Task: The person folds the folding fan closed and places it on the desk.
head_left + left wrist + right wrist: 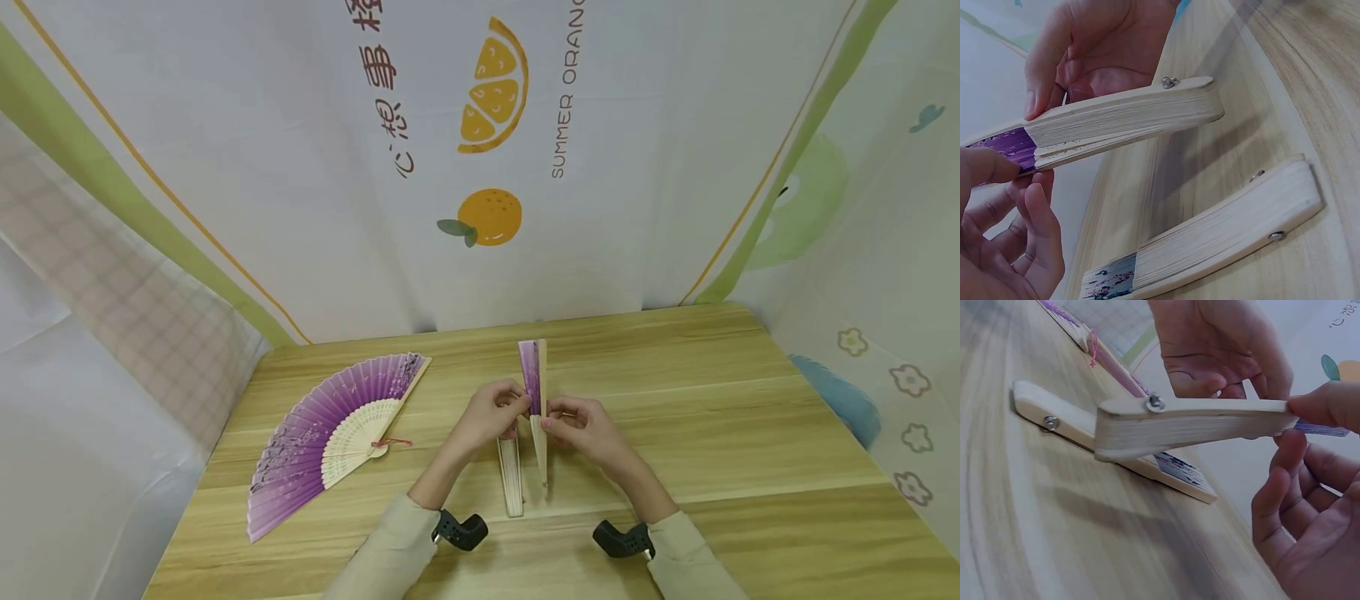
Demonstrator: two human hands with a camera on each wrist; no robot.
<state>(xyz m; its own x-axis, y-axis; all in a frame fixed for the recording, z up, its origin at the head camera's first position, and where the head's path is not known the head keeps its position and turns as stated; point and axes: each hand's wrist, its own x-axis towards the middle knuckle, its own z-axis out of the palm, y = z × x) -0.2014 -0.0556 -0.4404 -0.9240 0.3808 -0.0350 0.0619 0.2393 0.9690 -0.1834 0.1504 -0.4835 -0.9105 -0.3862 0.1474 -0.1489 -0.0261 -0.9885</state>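
Observation:
Both hands hold a mostly folded purple hand fan [532, 371] above the table, its cloth end pointing away and its riveted wooden end toward me. My left hand [492, 410] pinches its left side near where cloth meets ribs, as the left wrist view shows. From the other side, the right hand [588, 427] pinches the outer wooden rib between thumb and fingers. Its ribs [1110, 119] lie nearly stacked, with a slight gap on one side. Beneath, a folded fan [511, 479] with dark floral cloth [1110, 278] lies on the table, partly hidden by the left hand.
A spread purple fan [330, 425] with pale ribs and a red tassel cord [397, 442] lies on the left of the wooden table [712, 417]. Behind the table hangs a white cloth [600, 250] printed with oranges. Another printed cloth [862, 275] hangs at the right.

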